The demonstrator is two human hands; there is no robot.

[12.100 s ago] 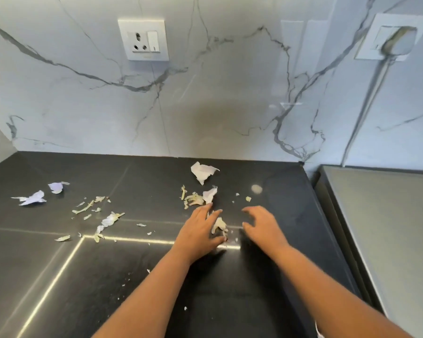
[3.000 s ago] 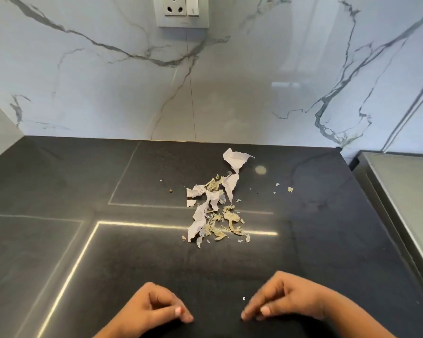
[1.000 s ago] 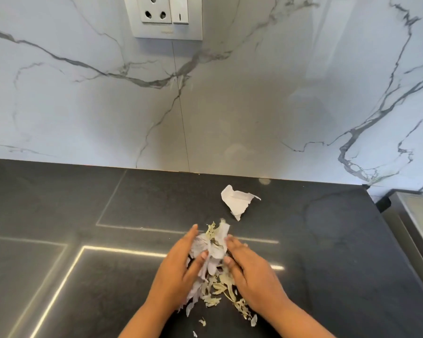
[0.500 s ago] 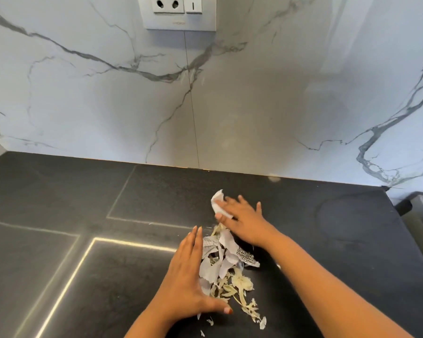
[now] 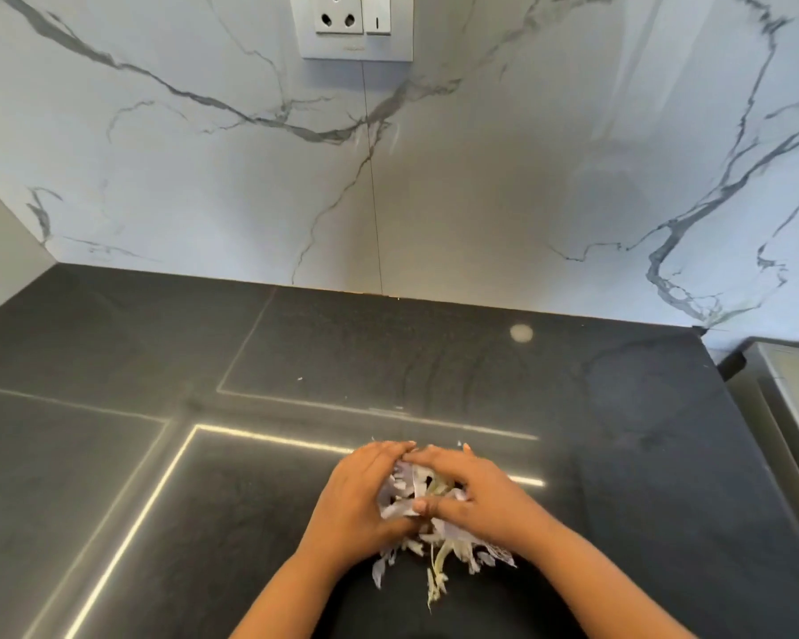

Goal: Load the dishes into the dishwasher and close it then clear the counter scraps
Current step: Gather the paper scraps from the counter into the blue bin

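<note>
Left hand (image 5: pixel 358 505) and right hand (image 5: pixel 473 498) are cupping together, fingers curling around the scrap pile (image 5: pixel 423 514) on the dark desk (image 5: pixel 111 454); some scraps are trailing out beneath. The wall socket (image 5: pixel 355 25) is bearing lettering too small to read.

The counter (image 5: pixel 111 454) is dark and shiny, with thin bright lines of light across its top. It runs back to a white wall with grey streaks. One heap of scraps (image 5: pixel 427 551) lies on it near the front, bits of pale paper and thin peel. A tiny white speck (image 5: pixel 299 378) sits farther back.
</note>
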